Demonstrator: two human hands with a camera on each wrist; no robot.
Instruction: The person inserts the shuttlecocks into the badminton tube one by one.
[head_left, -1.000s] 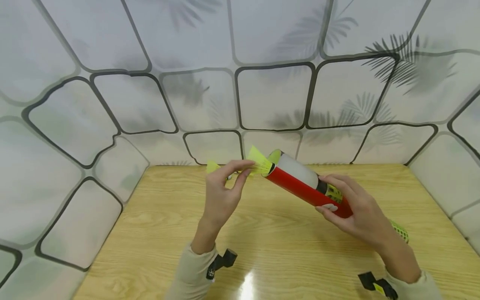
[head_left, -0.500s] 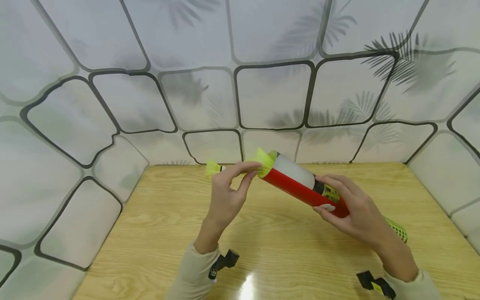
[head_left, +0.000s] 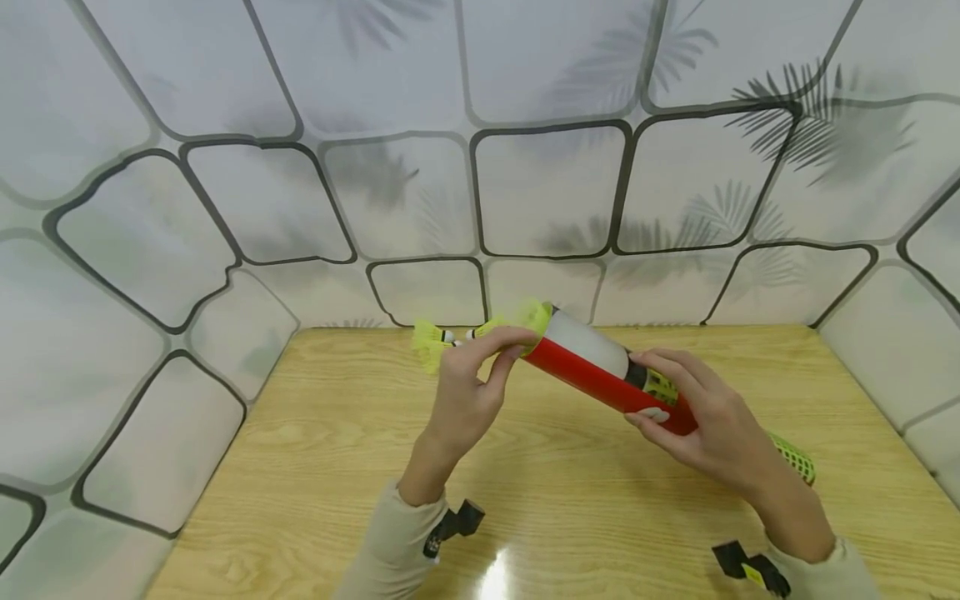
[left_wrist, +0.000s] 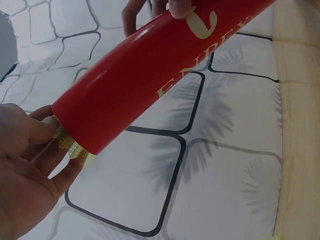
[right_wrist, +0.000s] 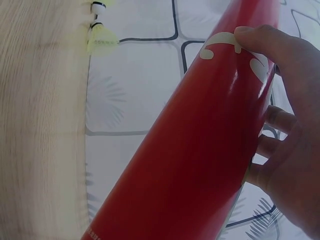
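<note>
My right hand [head_left: 720, 425] grips the closed end of a red and white shuttlecock tube [head_left: 581, 367]. The tube tilts above the table, its mouth pointing up and to the left. At that mouth, my left hand [head_left: 468, 392] pinches the yellow skirt of a shuttlecock [head_left: 537, 317], whose cork end is hidden inside the tube. The left wrist view shows the fingertips right at the rim, with netted skirt [left_wrist: 76, 150] between them. In the right wrist view, the thumb [right_wrist: 260, 40] lies across the tube's pale logo and the other fingers wrap behind.
Several yellow shuttlecocks [head_left: 427, 342] with white cork ends lie at the table's back edge, behind the left hand. A yellow-green perforated shuttlecock skirt [head_left: 793, 460] shows beyond the right wrist. A patterned wall [head_left: 551, 196] rises behind the wooden table [head_left: 315, 467].
My left hand has moved right, pushing the shuttlecock deeper into the tube's mouth, so less of its skirt sticks out. The tube has shifted slightly left in the right hand's hold.
</note>
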